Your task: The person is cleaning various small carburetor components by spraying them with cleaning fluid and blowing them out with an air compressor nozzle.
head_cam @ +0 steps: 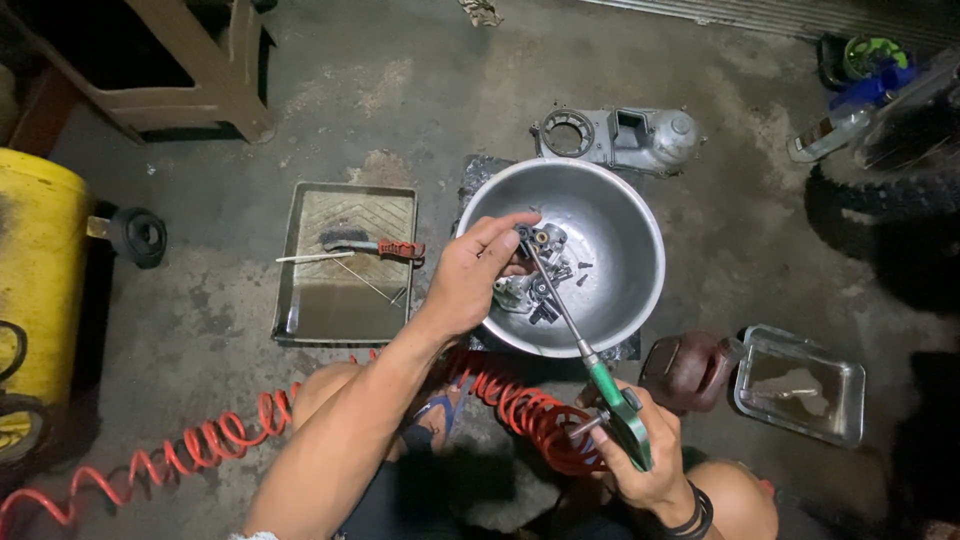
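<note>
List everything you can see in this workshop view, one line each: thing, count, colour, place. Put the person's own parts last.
metal bowl: one, silver, floor centre
carburettor part: one, grey, held over bowl
small parts: several, dark, in bowl
air blow gun: one, green, long nozzle aimed at part
coiled hose: one, red, across the floor
metal tray: one, grey, left of bowl
brush: one, red handle, in tray
engine cover: one, grey, behind bowl
clear container: one, right
tank: one, yellow, far left
left hand: holds carburettor part
right hand: grips air blow gun
</note>
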